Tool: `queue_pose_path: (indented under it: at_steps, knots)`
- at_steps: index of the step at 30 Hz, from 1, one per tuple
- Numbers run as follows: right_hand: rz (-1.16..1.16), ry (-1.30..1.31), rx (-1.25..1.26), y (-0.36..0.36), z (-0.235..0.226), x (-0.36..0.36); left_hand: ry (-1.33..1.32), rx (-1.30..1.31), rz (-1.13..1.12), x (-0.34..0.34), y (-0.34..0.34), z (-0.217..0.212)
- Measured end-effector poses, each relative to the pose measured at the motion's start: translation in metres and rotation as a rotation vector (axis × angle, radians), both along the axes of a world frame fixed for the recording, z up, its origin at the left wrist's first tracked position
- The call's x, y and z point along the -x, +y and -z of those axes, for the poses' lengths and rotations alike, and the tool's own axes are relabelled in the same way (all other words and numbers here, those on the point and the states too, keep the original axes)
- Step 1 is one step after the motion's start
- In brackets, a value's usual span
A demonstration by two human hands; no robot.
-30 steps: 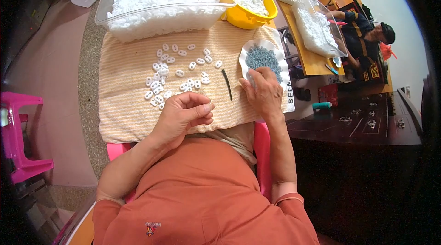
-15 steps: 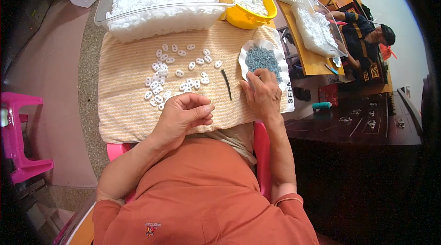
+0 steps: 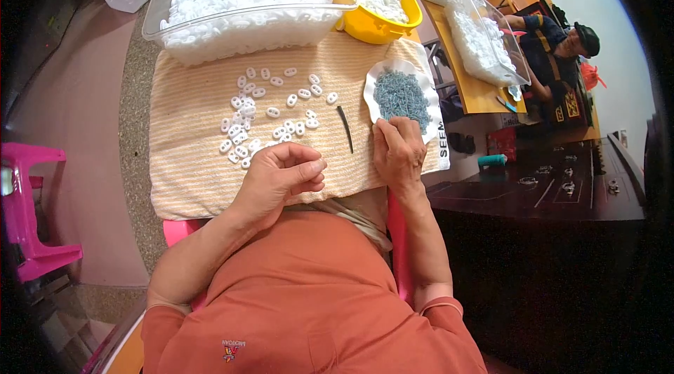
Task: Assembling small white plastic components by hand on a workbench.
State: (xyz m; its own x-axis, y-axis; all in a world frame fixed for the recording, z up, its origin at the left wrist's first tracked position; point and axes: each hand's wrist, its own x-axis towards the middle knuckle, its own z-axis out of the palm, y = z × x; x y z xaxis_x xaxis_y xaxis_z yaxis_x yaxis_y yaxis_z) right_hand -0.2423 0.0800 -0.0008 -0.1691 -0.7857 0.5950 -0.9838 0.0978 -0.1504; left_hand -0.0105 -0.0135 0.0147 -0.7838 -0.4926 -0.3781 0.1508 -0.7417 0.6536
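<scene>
My left hand (image 3: pixel 282 176) hovers over the near edge of the striped cloth, thumb pressed to curled fingers; whatever it pinches is hidden. At the near rim of a white wavy-edged plate (image 3: pixel 373 105), my right hand (image 3: pixel 400 155) is closed in a pinch, and I cannot make out what is in it. The plate carries a heap of small grey-blue screw-like pieces (image 3: pixel 401 95). Small white oval pieces with two holes (image 3: pixel 272 112) lie scattered left of centre on the cloth. Between them and the plate rests a thin black strip (image 3: pixel 345 128).
A clear bin of white pieces (image 3: pixel 246 30) and a yellow tub (image 3: pixel 382 34) stand along the far side. To the right, a person (image 3: pixel 554 44) sits at another table with a clear bin (image 3: pixel 484 48). A pink stool (image 3: pixel 31 209) stands at left.
My right hand has drawn back from the grey-blue heap toward the plate's near rim, with its fingers closer together. The left hand has barely moved.
</scene>
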Motion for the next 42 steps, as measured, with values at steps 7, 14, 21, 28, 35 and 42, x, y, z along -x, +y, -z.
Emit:
queue_pose_path:
  at_steps: [7,14,21,28,35,42]
  knots:
    - [0.017,-0.100,0.047,0.000,-0.008,0.001,0.011,-0.012,-0.008,-0.001,0.000,0.002]
    - [-0.131,-0.569,-0.019,0.007,-0.020,-0.009,0.004,-0.019,-0.003,0.000,0.001,0.003]
    - [-0.427,-1.075,-0.178,0.011,-0.037,-0.053,0.012,0.049,0.081,-0.002,0.005,-0.003]
    - [-0.496,-1.143,-0.212,0.010,-0.038,-0.061,0.023,0.071,0.124,-0.002,0.005,-0.005]
    - [-0.466,-1.110,-0.205,0.010,-0.039,-0.062,0.008,0.112,0.135,-0.002,0.004,-0.002]
    - [-0.494,-0.706,-0.226,0.009,-0.047,-0.059,-0.016,0.193,0.173,-0.002,0.004,-0.001]
